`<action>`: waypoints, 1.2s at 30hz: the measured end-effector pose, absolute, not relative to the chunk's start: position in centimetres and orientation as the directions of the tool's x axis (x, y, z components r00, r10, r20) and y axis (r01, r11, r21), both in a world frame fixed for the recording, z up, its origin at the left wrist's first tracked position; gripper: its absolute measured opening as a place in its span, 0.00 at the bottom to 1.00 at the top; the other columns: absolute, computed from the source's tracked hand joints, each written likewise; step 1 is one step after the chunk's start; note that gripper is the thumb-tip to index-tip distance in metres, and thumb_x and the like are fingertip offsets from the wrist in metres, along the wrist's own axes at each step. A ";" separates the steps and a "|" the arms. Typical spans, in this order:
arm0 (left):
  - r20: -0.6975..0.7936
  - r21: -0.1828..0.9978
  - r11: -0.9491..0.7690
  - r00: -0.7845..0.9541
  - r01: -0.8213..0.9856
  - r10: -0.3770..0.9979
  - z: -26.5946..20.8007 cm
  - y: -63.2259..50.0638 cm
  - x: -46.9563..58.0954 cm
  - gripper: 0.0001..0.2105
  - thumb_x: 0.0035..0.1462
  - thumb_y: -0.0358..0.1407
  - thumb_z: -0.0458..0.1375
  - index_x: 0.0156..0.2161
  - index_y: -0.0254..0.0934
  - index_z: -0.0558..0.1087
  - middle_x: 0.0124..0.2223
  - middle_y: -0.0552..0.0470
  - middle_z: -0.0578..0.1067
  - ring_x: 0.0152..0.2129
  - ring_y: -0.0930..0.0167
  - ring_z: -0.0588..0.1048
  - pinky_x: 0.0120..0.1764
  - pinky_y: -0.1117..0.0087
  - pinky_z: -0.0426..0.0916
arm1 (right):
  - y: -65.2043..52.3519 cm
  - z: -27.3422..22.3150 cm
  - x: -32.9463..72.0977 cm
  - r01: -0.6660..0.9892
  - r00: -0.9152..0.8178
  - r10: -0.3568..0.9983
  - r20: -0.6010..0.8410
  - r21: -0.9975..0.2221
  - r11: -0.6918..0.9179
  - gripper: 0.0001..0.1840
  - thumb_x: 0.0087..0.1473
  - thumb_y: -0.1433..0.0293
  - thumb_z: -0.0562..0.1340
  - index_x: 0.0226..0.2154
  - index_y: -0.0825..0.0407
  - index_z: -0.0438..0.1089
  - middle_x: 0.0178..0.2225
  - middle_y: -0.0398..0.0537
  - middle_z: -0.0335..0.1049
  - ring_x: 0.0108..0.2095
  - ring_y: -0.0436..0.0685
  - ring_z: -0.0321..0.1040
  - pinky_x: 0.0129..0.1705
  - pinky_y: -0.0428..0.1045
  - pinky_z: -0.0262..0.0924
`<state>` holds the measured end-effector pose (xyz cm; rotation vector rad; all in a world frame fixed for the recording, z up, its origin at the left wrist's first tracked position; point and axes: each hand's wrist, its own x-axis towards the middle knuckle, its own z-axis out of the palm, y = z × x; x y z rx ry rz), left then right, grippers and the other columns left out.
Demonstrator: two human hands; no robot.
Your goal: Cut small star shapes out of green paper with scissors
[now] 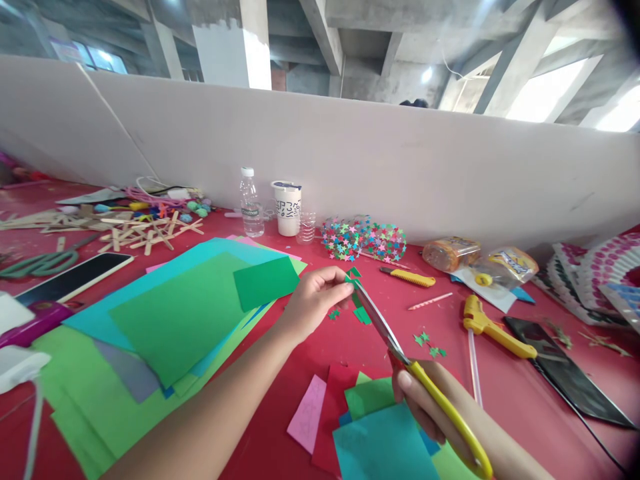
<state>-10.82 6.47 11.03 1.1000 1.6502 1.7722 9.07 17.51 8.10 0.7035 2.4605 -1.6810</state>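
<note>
My left hand (317,297) pinches a small piece of dark green paper (355,273) between thumb and fingers above the red table. My right hand (419,393) grips a pair of scissors with yellow handles (450,417), their metal blades pointing up and left. The blade tips reach the paper at my left fingertips; whether they are parted is hard to make out. Below the blades lie green paper scraps (363,315). Small green stars (429,347) rest to the right. Under my right hand is a pile of coloured paper, with a teal sheet (383,443) on top.
Green and blue sheets (185,313) spread at the left. Along the white partition (360,153) stand a water bottle (251,207), a cup (288,210) and star-filled containers (345,239). A yellow cutter (409,277), a glue gun (493,327) and a dark phone (565,370) lie at the right.
</note>
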 end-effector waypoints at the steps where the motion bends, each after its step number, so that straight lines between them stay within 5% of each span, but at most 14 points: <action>1: 0.232 0.971 -0.151 -0.563 0.187 0.794 11.0 6.5 -10.9 0.07 0.53 0.36 0.56 0.27 0.36 0.68 0.22 0.57 0.69 0.21 0.75 0.67 0.28 0.74 0.61 | 17.5 8.1 9.0 0.413 -0.891 0.324 -0.318 -0.864 0.287 0.34 0.46 0.36 0.48 0.24 0.52 0.60 0.09 0.33 0.49 0.12 0.44 0.43 0.17 0.43 0.41; 17: 0.219 0.971 -0.121 -0.564 0.205 0.797 10.9 6.5 -11.2 0.07 0.51 0.35 0.56 0.25 0.36 0.70 0.22 0.57 0.69 0.21 0.75 0.68 0.28 0.74 0.61 | 17.4 8.4 8.8 0.512 -0.827 0.407 -0.387 -0.818 0.263 0.29 0.48 0.42 0.52 0.20 0.51 0.58 0.06 0.32 0.47 0.09 0.43 0.40 0.13 0.41 0.39; 25: 0.124 0.982 -0.183 -0.582 -0.044 0.804 11.1 6.6 -10.6 0.06 0.51 0.35 0.56 0.27 0.34 0.71 0.22 0.54 0.72 0.20 0.75 0.69 0.28 0.73 0.63 | 17.3 8.6 8.7 0.489 -0.832 0.415 -0.369 -0.841 0.233 0.30 0.48 0.41 0.51 0.21 0.51 0.58 0.06 0.31 0.46 0.09 0.43 0.40 0.14 0.41 0.38; 36: 0.170 0.984 -0.174 -0.571 0.047 0.803 11.0 6.7 -11.0 0.06 0.51 0.34 0.56 0.26 0.35 0.70 0.22 0.55 0.72 0.19 0.75 0.69 0.27 0.73 0.63 | 17.3 8.4 8.8 0.487 -0.835 0.411 -0.365 -0.838 0.246 0.30 0.48 0.41 0.51 0.20 0.50 0.58 0.06 0.31 0.47 0.08 0.42 0.39 0.13 0.41 0.38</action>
